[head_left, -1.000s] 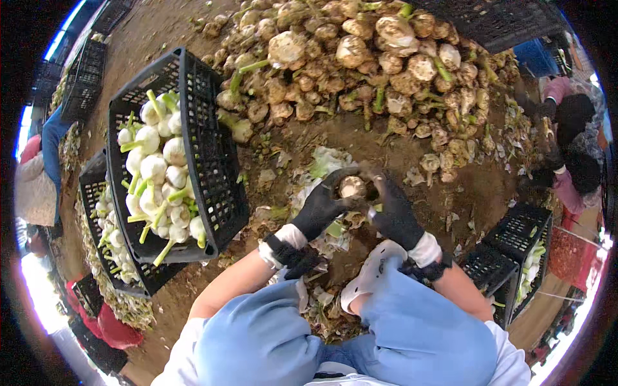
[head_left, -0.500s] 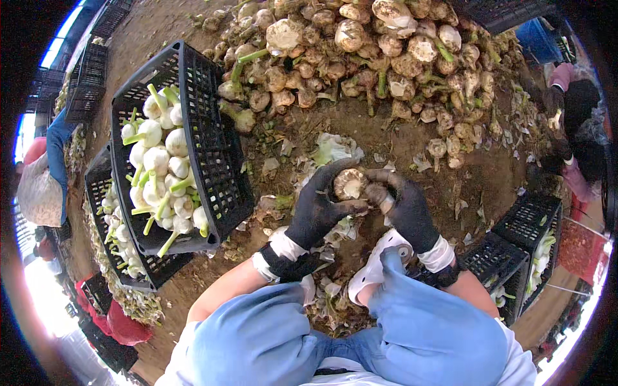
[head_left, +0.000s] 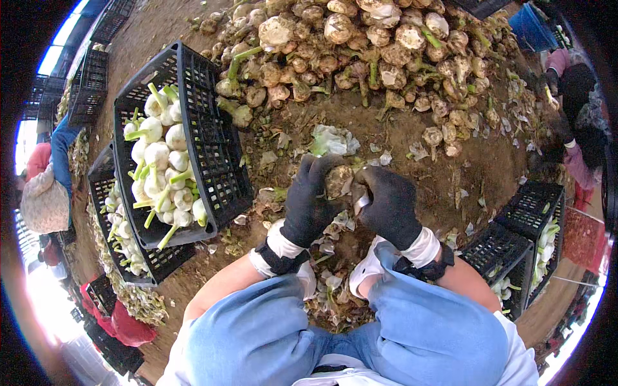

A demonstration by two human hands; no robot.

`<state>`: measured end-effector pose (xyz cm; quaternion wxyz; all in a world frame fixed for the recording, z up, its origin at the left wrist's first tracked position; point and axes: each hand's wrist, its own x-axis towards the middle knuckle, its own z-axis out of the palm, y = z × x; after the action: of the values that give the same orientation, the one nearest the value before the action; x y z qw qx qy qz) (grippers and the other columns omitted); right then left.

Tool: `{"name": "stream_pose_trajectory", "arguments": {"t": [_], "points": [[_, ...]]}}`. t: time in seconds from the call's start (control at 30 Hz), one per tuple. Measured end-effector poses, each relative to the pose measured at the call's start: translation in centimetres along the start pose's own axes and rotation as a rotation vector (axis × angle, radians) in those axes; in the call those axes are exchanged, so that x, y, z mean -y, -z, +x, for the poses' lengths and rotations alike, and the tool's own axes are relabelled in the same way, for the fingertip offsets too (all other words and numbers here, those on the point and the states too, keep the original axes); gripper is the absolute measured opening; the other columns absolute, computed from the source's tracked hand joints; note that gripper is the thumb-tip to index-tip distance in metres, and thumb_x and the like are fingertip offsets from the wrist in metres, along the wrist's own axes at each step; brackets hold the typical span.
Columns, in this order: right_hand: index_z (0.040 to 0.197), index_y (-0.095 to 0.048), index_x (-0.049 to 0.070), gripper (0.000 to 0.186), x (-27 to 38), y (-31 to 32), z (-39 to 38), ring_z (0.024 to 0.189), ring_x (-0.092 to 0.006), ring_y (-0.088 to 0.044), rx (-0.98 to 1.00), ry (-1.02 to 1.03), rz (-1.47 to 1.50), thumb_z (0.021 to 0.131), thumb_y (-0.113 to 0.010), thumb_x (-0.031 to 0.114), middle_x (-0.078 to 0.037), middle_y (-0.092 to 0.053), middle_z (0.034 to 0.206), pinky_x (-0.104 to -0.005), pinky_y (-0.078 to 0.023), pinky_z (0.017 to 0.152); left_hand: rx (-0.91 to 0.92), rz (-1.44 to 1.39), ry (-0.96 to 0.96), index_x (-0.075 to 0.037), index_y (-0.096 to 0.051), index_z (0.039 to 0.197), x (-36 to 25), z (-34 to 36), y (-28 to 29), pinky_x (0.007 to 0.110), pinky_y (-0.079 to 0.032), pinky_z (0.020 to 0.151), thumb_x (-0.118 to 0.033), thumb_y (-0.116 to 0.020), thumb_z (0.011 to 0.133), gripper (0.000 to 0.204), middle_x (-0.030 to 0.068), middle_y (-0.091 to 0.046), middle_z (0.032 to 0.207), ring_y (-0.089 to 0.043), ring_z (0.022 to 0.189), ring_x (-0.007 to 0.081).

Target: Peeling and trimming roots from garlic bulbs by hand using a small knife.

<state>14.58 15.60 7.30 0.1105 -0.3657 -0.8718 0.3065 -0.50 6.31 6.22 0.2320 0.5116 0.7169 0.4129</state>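
Gripping a dirty bulb (head_left: 338, 180), left hand (head_left: 308, 201) curled, right hand (head_left: 389, 204) closed on a blade (head_left: 360, 199)

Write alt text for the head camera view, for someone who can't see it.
Two black-gloved hands, left hand and right hand, grip a dirty bulb over trimmings on the dirt floor. A pile of unpeeled bulbs lies ahead; a black crate of cleaned white bulbs stands at the left.
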Motion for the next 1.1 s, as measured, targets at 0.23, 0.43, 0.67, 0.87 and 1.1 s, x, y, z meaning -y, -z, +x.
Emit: {"name": "stream_pose_trajectory", "arguments": {"t": [0.23, 0.43, 0.67, 0.87, 1.1], "points": [[0.092, -0.065, 0.006, 0.017, -3.9, -2.0, -0.8, 0.079, -0.0386, -0.065, -0.085, -0.118, 0.081, 0.080, -0.066, 0.018, -0.018, -0.065, 0.085, -0.0441, -0.052, 0.069, 0.053, -0.377, 0.176, -0.007, -0.054, 0.122, 1.3, -0.5, -0.9, 0.036, -0.047, 0.095, -0.020, -0.090, 0.064, 0.069, 0.0094, -0.058, 0.119, -0.057, 0.110, 0.0236], [0.113, -0.063, 0.005, 0.033, -8.2, -0.9, -0.4, 0.101, -0.0407, -0.062, -0.095, -0.140, -0.183, 0.083, -0.067, 0.018, -0.021, -0.065, 0.109, -0.0436, -0.050, 0.086, 0.158, -0.931, 0.511, -0.004, -0.050, 0.128, 2.2, -0.1, -0.6, 0.033, -0.045, 0.098, -0.013, -0.084, 0.075, 0.064, 0.0095, -0.060, 0.120, -0.056, 0.112, 0.0173], [0.106, -0.068, 0.010, 0.026, -2.5, 1.0, 0.9, 0.092, -0.0367, -0.064, -0.019, 0.163, 0.100, 0.084, -0.070, 0.022, -0.016, -0.067, 0.103, -0.0453, -0.051, 0.078, 0.246, -0.751, 0.438, -0.003, -0.042, 0.137, 1.7, -0.3, -0.7, 0.033, -0.048, 0.094, -0.020, -0.070, 0.090, 0.057, 0.0100, -0.059, 0.121, -0.058, 0.108, 0.0179], [0.095, -0.068, 0.007, 0.027, -1.4, 1.0, 0.7, 0.085, -0.0374, -0.063, 0.081, 0.136, -0.151, 0.069, -0.068, 0.015, -0.017, -0.066, 0.092, -0.0479, -0.051, 0.074, 0.296, -0.629, 0.387, -0.002, -0.041, 0.138, 2.6, -1.1, -0.9, 0.032, -0.048, 0.093, -0.022, -0.064, 0.094, 0.053, 0.0100, -0.059, 0.121, -0.058, 0.107, 0.0166], [0.093, -0.066, 0.005, 0.031, -1.6, 1.0, 0.9, 0.083, -0.0385, -0.062, 0.181, 0.134, -0.122, 0.063, -0.066, 0.015, -0.017, -0.064, 0.091, -0.0491, -0.050, 0.072, 0.366, -0.513, 0.383, -0.003, -0.050, 0.133, 2.3, -1.7, -0.2, 0.033, -0.048, 0.094, -0.027, -0.060, 0.096, 0.046, 0.0107, -0.063, 0.120, -0.059, 0.108, 0.0176]]}}
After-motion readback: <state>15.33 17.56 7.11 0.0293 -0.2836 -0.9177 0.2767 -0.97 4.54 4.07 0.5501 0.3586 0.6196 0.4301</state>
